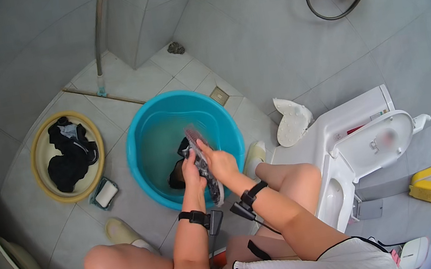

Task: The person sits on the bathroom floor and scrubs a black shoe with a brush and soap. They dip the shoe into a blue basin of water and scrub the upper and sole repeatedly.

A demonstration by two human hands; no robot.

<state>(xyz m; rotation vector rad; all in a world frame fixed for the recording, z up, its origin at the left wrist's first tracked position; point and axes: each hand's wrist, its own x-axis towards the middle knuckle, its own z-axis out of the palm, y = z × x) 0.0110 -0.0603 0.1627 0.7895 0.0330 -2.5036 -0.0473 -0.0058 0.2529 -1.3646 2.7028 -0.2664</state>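
Note:
My left hand (192, 175) grips a dark, wet garment (202, 166) with whitish suds on it, above a turquoise plastic basin (134, 164). Part of the dark cloth hangs into the cloudy water (157, 139). My right hand (221, 165) is closed against the same bundle from the other side. At its fingertips shows a blurred pinkish, bristly thing (195, 132), perhaps a scrubbing brush; its lower part is hidden among hand and cloth. Both wrists wear black straps with small devices.
Left of the basin stands a yellow-rimmed tub (36, 163) holding dark clothes (71, 157). A white soap bar (106, 194) lies in a soap dish (94, 199) nearby. Behind are a floor squeegee (102, 92) and floor drain (219, 96). A white toilet (336, 200) stands to the right.

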